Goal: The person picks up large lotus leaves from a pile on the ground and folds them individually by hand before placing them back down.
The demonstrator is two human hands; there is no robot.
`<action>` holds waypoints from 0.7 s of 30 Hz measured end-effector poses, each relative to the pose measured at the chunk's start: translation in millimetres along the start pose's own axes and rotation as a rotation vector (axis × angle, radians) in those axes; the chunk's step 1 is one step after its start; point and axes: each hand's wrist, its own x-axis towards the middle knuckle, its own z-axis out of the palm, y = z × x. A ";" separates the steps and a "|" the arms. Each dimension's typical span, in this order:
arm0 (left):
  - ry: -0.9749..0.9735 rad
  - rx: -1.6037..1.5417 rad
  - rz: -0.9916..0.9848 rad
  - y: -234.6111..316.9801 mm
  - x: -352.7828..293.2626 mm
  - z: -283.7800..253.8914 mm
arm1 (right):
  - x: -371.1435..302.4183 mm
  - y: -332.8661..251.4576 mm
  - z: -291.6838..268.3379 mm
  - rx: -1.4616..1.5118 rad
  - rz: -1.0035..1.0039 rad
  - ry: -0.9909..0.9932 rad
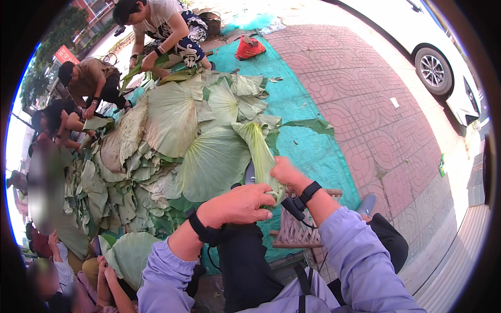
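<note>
A green lotus leaf (257, 143), gathered into a long narrow bundle, stands in front of me with its bunched lower end between my hands. My right hand (289, 175) is closed around its right side, slightly blurred. Curled fingers of my left hand (241, 203) press against the bundle's lower end, partly hiding it. Just left of the bundle, a broad flat lotus leaf (211, 161) lies on top of a large pile of leaves (138, 180). Both my wrists wear black bands.
A teal tarp (295, 141) lies under the pile, with a red bag (249, 48) at its far end. Below my hands is a folding stool (297, 227). Several people handle leaves at the left and far side. A white car (412, 31) stands far right on paving.
</note>
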 end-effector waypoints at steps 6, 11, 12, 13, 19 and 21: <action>0.692 -0.352 -0.068 -7.1 -58.3 -3.0 | -31.7 -59.0 -61.5 0.764 -0.048 -0.060; 0.900 -0.587 -0.334 0.4 -120.2 27.2 | -99.2 -99.6 -103.1 0.810 -0.245 0.044; 0.898 -0.581 -0.406 2.7 -132.8 36.6 | -111.4 -99.8 -105.8 0.810 -0.286 0.075; 0.891 -0.581 -0.476 4.8 -144.3 46.9 | -123.9 -98.5 -107.4 0.812 -0.316 0.112; 0.014 -0.029 -0.706 27.5 -196.2 93.5 | -212.3 -79.3 -122.0 0.895 -0.373 0.307; -0.159 -0.021 -0.724 41.7 -213.6 102.2 | -234.4 -77.8 -124.6 0.958 -0.361 0.394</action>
